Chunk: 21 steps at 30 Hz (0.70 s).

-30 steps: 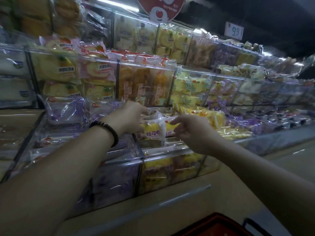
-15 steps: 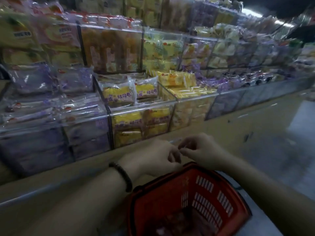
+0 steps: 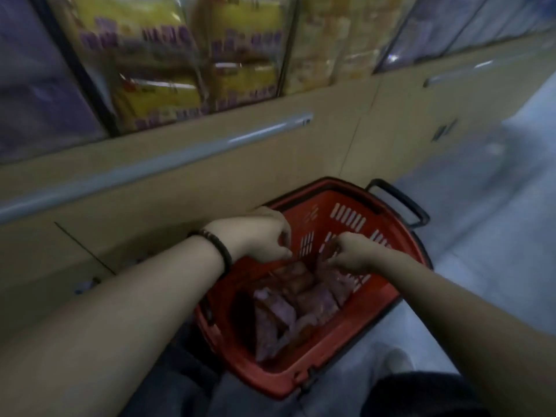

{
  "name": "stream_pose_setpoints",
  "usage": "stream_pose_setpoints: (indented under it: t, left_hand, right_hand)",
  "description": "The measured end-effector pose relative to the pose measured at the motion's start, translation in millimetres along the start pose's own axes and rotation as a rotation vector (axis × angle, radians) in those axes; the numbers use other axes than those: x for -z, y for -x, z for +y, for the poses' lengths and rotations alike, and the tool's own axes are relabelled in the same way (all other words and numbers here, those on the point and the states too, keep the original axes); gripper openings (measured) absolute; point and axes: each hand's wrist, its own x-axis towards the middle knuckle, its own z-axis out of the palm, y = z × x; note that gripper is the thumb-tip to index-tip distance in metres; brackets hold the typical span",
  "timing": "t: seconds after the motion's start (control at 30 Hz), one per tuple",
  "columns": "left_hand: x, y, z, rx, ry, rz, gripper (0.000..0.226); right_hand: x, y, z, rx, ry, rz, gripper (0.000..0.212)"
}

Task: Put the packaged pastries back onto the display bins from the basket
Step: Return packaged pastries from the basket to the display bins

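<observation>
Down on the pale floor (image 3: 496, 212), against the beige base of the display, sits a red basket (image 3: 349, 218) with slotted walls and a black handle (image 3: 400, 203) folded back at its far end. Both hands are lowered into it. The packaged pastries (image 3: 276, 314) lie heaped in its bottom: purple packets toward the near side, browner ones (image 3: 296, 276) further in, overlapping one another.

The left hand (image 3: 258, 236), with a dark beaded bracelet (image 3: 218, 246) on its wrist, hangs over the basket's far left corner. Its fingers (image 3: 284, 252) are curled inward with their tips just above the brown packets. Motion blur hides whether they touch or pinch anything.

The right hand (image 3: 355, 254) reaches in from the other side with its fingers (image 3: 332, 260) bent downward. They meet the top edge of a packet (image 3: 338, 281) leaning against the basket's far wall. Whether they have actually closed on it, I cannot tell. The two hands are near each other but apart.

Above the base and its grey rail (image 3: 186, 152), clear display bins (image 3: 288, 49) hold stacked yellow packets (image 3: 162, 97), with purple ones (image 3: 33, 103) in the bin to the left.
</observation>
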Motion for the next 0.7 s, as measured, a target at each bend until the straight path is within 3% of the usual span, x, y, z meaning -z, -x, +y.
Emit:
stream_pose_setpoints:
  t: [0.17,0.33,0.47,0.57,0.63,0.7]
  left_hand:
    - [0.0,-13.2,-14.2,0.018,0.056,-0.026,0.029]
    - [-2.8,-18.2,-18.7,0.062,0.090,-0.066,0.032]
    - [-1.8,-17.1,-18.8,0.081,0.084,-0.070,0.033]
    - [-0.7,-14.1,-18.0,0.086,0.089,-0.082,0.034]
    - [1.1,-12.1,-18.0,0.084,0.080,-0.069,0.035]
    - [3.0,-10.5,-17.8,0.081,0.076,-0.055,0.036]
  right_hand:
    - [-52.9,-55.5,-6.4,0.006,0.073,-0.249,0.040]
    - [-110.4,-70.3,-57.0,0.150,0.245,-0.253,0.075]
    - [-157.0,-74.2,-78.9,0.248,0.503,-0.331,0.065]
    - [-155.6,-72.4,-77.4,0.221,0.518,-0.326,0.071]
    - [-134.0,-70.9,-74.6,0.150,0.395,-0.322,0.083]
    - [-113.8,-69.6,-69.9,0.146,0.281,-0.279,0.079]
